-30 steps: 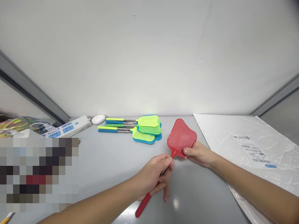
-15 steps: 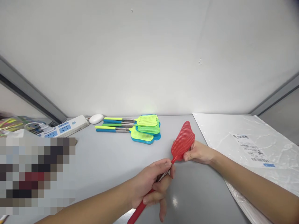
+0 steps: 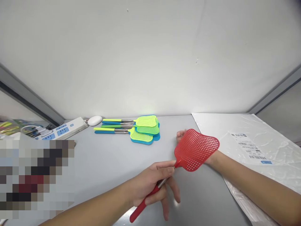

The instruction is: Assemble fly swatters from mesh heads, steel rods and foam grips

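A red fly swatter [image 3: 196,149], with a perforated head, a short metal shaft and a red grip, is held above the table in my left hand [image 3: 156,182]. My thumb and forefinger pinch it at the neck, just below the head, while the other fingers hang loosely around the shaft. Behind the swatter head is my right hand [image 3: 180,135]. Only some bent fingers show past the head's left edge, and the wrist comes out on its right. Whether the right hand touches the head is hidden.
A pile of yellow, green and blue fly swatters [image 3: 145,128] lies near the back wall. Left of it are a white rounded object [image 3: 95,120] and a power strip [image 3: 63,130]. A white plastic mailer [image 3: 225,135] with a printed label covers the table's right side.
The red swatter's head has turned to show its broad face and now leans right. My right thumb is no longer visible at the head's lower edge; that hand is now behind it.
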Demonstrator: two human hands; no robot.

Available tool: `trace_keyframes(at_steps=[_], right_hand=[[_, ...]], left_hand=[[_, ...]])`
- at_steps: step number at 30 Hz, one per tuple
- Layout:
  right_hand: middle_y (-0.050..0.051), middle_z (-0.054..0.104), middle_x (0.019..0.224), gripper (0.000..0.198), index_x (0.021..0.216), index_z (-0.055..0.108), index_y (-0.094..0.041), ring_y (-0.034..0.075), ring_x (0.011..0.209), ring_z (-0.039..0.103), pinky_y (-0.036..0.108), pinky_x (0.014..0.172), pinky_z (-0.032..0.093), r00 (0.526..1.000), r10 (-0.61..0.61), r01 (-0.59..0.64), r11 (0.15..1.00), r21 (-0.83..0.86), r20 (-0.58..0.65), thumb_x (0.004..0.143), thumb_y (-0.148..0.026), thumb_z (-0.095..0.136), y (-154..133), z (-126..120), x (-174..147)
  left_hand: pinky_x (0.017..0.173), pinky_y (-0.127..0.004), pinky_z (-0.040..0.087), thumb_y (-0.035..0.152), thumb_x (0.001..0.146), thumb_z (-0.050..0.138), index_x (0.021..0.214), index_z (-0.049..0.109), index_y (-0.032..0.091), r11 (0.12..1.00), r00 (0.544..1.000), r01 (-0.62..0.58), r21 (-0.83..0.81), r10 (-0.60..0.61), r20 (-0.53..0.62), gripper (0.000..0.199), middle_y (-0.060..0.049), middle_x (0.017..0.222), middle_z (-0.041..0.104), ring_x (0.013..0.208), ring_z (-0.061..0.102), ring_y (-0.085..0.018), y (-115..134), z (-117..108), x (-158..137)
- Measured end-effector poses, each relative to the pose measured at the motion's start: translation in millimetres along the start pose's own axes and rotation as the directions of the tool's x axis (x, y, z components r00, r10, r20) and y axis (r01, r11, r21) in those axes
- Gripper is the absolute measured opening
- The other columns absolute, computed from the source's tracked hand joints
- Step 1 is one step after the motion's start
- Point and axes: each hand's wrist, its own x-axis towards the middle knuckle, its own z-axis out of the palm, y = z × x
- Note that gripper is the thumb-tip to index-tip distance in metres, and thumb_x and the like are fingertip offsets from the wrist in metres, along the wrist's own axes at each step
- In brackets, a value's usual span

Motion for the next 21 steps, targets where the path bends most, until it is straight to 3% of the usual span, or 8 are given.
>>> trace_keyframes(at_steps=[3, 5, 8, 11, 15, 21], right_hand=[[0.007, 0.066, 0.083, 0.076, 0.094, 0.069, -0.018, 0.023, 0.084, 0.063, 0.035, 0.072, 0.050, 1.000, -0.007, 0.007, 1.000, -0.008, 0.018, 0.072, -0.086, 0.044, -12, -2, -10], [0.011, 0.068, 0.091, 0.086, 0.100, 0.070, -0.016, 0.027, 0.092, 0.063, 0.038, 0.076, 0.050, 0.994, -0.008, 0.026, 0.985, -0.172, 0.107, 0.062, -0.090, 0.048, -19, -1, -17], [0.010, 0.069, 0.101, 0.062, 0.113, 0.067, -0.017, 0.024, 0.096, 0.063, 0.036, 0.081, 0.048, 0.979, 0.037, 0.064, 0.878, -0.474, 0.202, 0.069, -0.060, 0.075, -27, -1, -24], [0.008, 0.069, 0.099, 0.038, 0.112, 0.067, -0.015, 0.019, 0.089, 0.063, 0.031, 0.079, 0.049, 0.984, 0.034, 0.081, 0.790, -0.607, 0.176, 0.079, -0.031, 0.075, -30, -4, -22], [0.008, 0.071, 0.096, 0.029, 0.106, 0.069, -0.013, 0.018, 0.086, 0.065, 0.030, 0.077, 0.050, 0.986, -0.004, 0.091, 0.847, -0.523, 0.165, 0.079, -0.025, 0.074, -23, -13, -11], [0.007, 0.072, 0.088, 0.021, 0.097, 0.073, -0.014, 0.019, 0.080, 0.065, 0.034, 0.076, 0.050, 0.969, -0.009, 0.102, 0.925, -0.365, 0.248, 0.079, -0.025, 0.074, -8, -29, -1]], left_hand=[[0.048, -0.028, 0.057, 0.034, 0.098, 0.043, 0.135, 0.047, 0.018, 0.998, 0.993, -0.045, 0.041, 0.050, -0.108, 0.040, -0.006, 0.082, 0.073, 0.025, 0.028, 0.001, -1, 2, 1], [0.048, -0.028, 0.056, 0.034, 0.098, 0.042, 0.138, 0.042, 0.020, 0.995, 0.981, -0.075, 0.062, 0.084, -0.173, 0.042, -0.005, 0.083, 0.073, 0.025, 0.027, 0.001, -2, 4, 3], [0.048, -0.027, 0.056, 0.036, 0.098, 0.041, 0.139, 0.040, 0.022, 0.992, 0.970, -0.090, 0.093, 0.109, -0.219, 0.043, -0.004, 0.080, 0.073, 0.025, 0.026, 0.000, -5, 7, 4], [0.046, -0.027, 0.055, 0.040, 0.099, 0.037, 0.125, 0.051, 0.017, 0.988, 0.964, -0.097, 0.117, 0.122, -0.236, 0.037, -0.004, 0.072, 0.071, 0.024, 0.026, 0.000, -8, 7, 7], [0.046, -0.030, 0.055, 0.040, 0.099, 0.035, 0.090, 0.057, 0.015, 0.990, 0.967, -0.105, 0.095, 0.124, -0.221, 0.035, 0.000, 0.056, 0.064, 0.023, 0.027, -0.001, -8, 0, 10], [0.041, -0.029, 0.052, 0.035, 0.097, 0.036, 0.082, 0.054, 0.016, 0.997, 0.990, -0.043, 0.062, 0.051, -0.129, 0.030, 0.004, 0.047, 0.056, 0.023, 0.028, -0.004, -4, -8, 11]])
